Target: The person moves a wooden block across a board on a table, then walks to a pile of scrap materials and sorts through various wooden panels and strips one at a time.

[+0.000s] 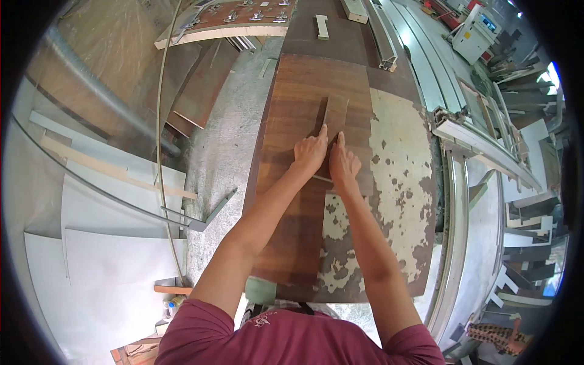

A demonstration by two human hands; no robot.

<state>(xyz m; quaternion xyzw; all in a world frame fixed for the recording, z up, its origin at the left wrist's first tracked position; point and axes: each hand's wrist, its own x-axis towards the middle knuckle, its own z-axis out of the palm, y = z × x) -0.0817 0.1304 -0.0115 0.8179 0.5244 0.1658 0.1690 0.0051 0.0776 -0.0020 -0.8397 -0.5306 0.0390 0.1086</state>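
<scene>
- Bench (401, 201): long work surface running away from the viewer; its right half is worn, with pale patches where the coating has flaked off.
- Panel (304, 109): large brown wood-grain sheet lying flat on the left half of the bench, its left edge along the bench edge above the floor (225, 140).
- Strip (333, 131): narrow brown piece lying flat on the panel, near its right edge, long axis pointing away from the viewer.
- Left hand (310, 153): palm down on the strip's left edge, fingers close together and extended, pressing rather than gripping.
- Right hand (344, 165): palm down just beside the left, on the strip's near end, fingers together and flat; nothing enclosed.
- Risk, misalignment: as judged, uneven pressure from the two hands could skew the strip off the panel grain.
- Risk, slip: the flat-hand hold gives no grip; a push could slide the strip toward the flaked area.
- Risk, splinters: fingertips run along a raw edge.
</scene>
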